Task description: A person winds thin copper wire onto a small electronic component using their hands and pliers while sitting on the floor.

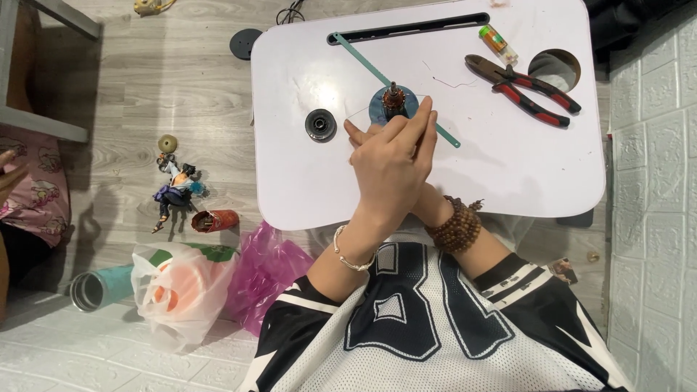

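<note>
My left hand (392, 170), with a silver bracelet on its wrist, lies over my right hand (357, 135) on the white lap table (305, 181). The right wrist wears brown wooden beads, and most of that hand is hidden. The left fingertips are pressed together beside a small motor rotor (393, 96) standing on a blue disc (377, 109). A thin wire (363, 112) arcs from the rotor area to those fingertips, which seem to pinch it. A teal strip (363, 62) runs diagonally under the disc.
On the table lie a black round part (320, 124), red-handled pliers (523, 83), a small lighter (497, 41) and a round cup hole (555, 69). The floor at left holds a figurine (174, 190), a can, plastic bags (181, 287) and a bottle (98, 289).
</note>
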